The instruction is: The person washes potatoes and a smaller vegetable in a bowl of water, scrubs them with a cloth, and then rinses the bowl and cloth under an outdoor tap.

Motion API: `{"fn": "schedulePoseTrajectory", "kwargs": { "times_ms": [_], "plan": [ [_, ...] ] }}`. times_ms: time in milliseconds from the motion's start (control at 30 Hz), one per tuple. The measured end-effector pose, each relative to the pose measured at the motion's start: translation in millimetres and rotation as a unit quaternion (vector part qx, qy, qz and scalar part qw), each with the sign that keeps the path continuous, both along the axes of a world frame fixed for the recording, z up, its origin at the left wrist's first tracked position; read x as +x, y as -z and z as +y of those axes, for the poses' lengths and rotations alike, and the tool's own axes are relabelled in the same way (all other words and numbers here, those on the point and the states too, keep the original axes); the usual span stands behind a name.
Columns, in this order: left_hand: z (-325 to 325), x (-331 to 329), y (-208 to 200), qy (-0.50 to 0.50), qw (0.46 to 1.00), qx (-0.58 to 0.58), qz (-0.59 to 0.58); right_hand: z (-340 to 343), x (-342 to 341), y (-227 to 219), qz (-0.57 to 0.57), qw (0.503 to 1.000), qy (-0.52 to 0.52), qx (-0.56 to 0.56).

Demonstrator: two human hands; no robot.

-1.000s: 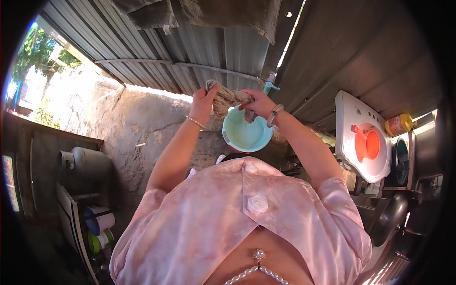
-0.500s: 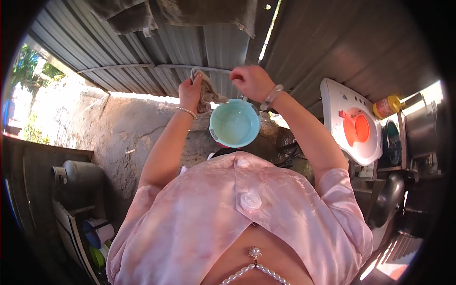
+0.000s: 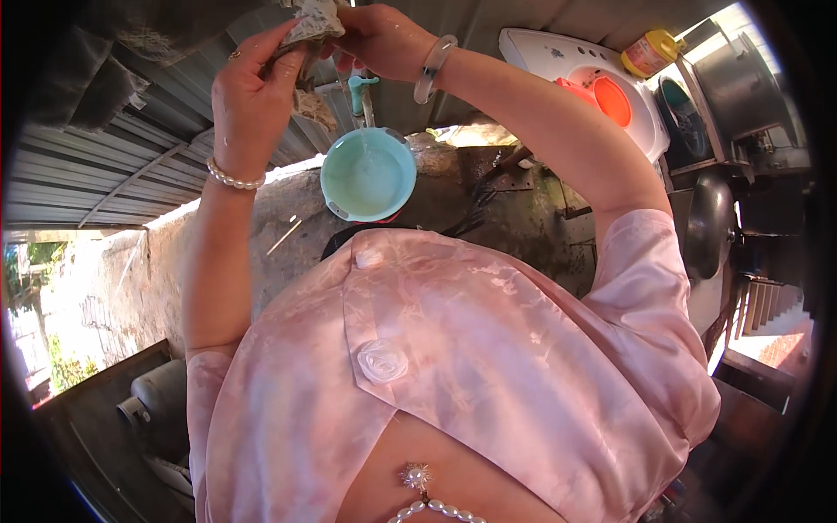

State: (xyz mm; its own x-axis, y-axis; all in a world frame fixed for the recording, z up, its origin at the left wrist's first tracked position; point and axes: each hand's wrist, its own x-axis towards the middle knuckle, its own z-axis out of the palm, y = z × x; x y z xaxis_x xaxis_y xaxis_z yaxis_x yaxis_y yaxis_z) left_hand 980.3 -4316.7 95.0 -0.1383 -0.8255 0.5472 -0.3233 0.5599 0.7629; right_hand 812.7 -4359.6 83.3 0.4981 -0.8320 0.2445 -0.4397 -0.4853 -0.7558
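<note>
Head | cloth [image 3: 316,23] | between left fingers [image 3: 261,47] and right fingers [image 3: 359,21], touching both

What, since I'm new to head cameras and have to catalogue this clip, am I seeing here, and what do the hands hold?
There is no machine: these are a person's own bare hands. A wide fisheye camera on their head looks down past the pink blouse, so straight edges bend near the rim. The left hand grips a pale, crumpled cloth. The right hand is at its right edge; whether it grips too is hard to tell. Nearer the body, water runs from a teal tap into a light-blue basin. At the right, a white sink holds an orange-red dipper.
</note>
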Motion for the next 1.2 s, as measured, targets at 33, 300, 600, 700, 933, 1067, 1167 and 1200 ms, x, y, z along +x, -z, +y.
{"fn": "schedulePoseTrajectory", "kwargs": {
  "times_ms": [33,300,600,700,933,1067,1167,1200],
  "plan": [
    [2,-6,-5,0.004,1.000,-0.002,-0.001,0,1,-3,-0.098,0.993,0.015,0.064],
    [19,-38,-33,0.021,0.994,-0.082,-0.074,10,10,-11,-0.415,0.868,0.053,0.268],
    [16,-30,-47,0.257,0.854,0.345,0.292,18,-1,-13,-0.522,0.728,-0.184,0.405],
    [-16,-18,-12,0.511,0.634,0.395,0.425,47,20,-32,-0.460,0.793,-0.065,0.394],
    [4,-71,4,0.042,0.895,0.119,0.427,33,23,-12,-0.310,0.937,0.077,0.139],
    [-1,-60,13,0.055,0.941,0.128,0.309,22,13,-6,-0.127,0.977,0.147,-0.088],
    [12,-57,-5,0.081,0.900,0.272,0.332,22,1,-11,-0.052,0.981,0.135,-0.127],
    [11,-54,-5,0.083,0.899,0.275,0.330,27,-2,-14,-0.083,0.988,0.101,-0.086]
  ]
}}
